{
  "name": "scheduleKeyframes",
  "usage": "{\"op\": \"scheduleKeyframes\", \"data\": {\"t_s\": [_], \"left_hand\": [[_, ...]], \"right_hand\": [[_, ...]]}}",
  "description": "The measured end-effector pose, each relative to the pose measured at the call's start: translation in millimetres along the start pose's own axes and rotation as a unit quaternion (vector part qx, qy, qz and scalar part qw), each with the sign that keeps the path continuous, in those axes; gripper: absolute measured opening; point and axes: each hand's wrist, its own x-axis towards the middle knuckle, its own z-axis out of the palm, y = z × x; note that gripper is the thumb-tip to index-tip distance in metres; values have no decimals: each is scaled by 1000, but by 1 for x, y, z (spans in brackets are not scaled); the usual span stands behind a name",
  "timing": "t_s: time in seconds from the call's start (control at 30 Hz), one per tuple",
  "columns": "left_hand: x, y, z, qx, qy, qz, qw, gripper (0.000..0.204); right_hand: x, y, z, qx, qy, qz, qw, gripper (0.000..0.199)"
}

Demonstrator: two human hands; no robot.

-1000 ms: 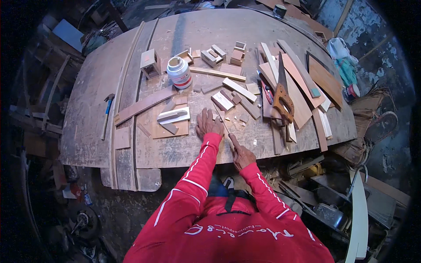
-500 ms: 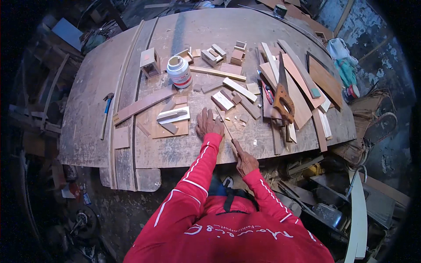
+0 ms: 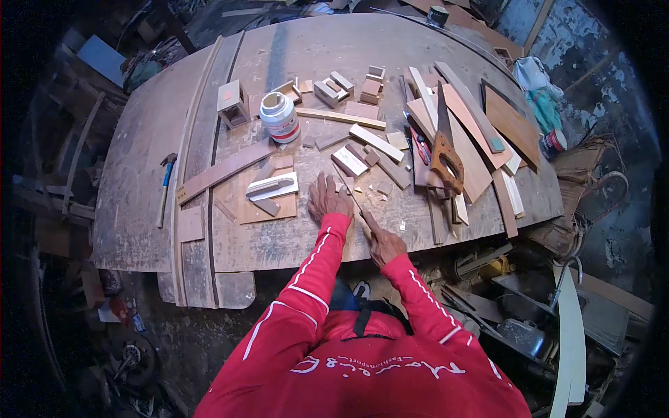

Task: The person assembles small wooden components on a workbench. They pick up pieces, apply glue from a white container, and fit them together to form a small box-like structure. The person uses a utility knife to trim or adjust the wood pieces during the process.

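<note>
My left hand (image 3: 330,198) presses down near the front of the workbench, its fingers bent over a small pale wood block (image 3: 347,183) whose edge shows beside them. The fingers partly hide the block. In my right hand (image 3: 387,245) is the brown handle of a thin-bladed hand tool (image 3: 357,203); I cannot tell if the blade is a saw or a knife. The blade slants forward and left, passing along the block close to my left fingers. Small wood offcuts (image 3: 381,189) lie just right of the blade, and a pale-faced block (image 3: 350,160) lies beyond its tip.
A handsaw (image 3: 447,157) rests on long boards (image 3: 474,132) to the right. Left of my hands lies a small wooden assembly (image 3: 272,187). Behind stand a white glue jar (image 3: 279,117) and small wooden boxes (image 3: 233,104). A blue-handled hammer (image 3: 166,188) is far left.
The view has shifted slightly. My right hand and the tool have moved back a little toward me and left. My left hand stays in place on the bench.
</note>
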Motion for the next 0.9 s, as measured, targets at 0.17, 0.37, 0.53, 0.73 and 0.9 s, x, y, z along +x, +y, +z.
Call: {"op": "scheduleKeyframes", "data": {"t_s": [0.17, 0.37, 0.53, 0.73, 0.9], "left_hand": [[0, -3, -1, -6, -4, -6, 1000, 49], [-1, -2, 0, -3, -1, -2, 1000, 49], [-1, -6, 0, 5, -5, -8, 1000, 49], [0, -3, -1, 0, -15, -4, 1000, 50], [2, -7, 0, -5, -10, -9, 1000, 50]], "right_hand": [[-11, 1, -3, 7, -43, 28, 999, 67], [-1, -4, -8, 20, -24, 26, 999, 65], [-21, -1, -5, -1, -35, 23, 999, 64], [8, -1, 2, -2, -13, 4, 1000, 65], [-19, 3, -6, 3, -38, 19, 999, 62]]}}
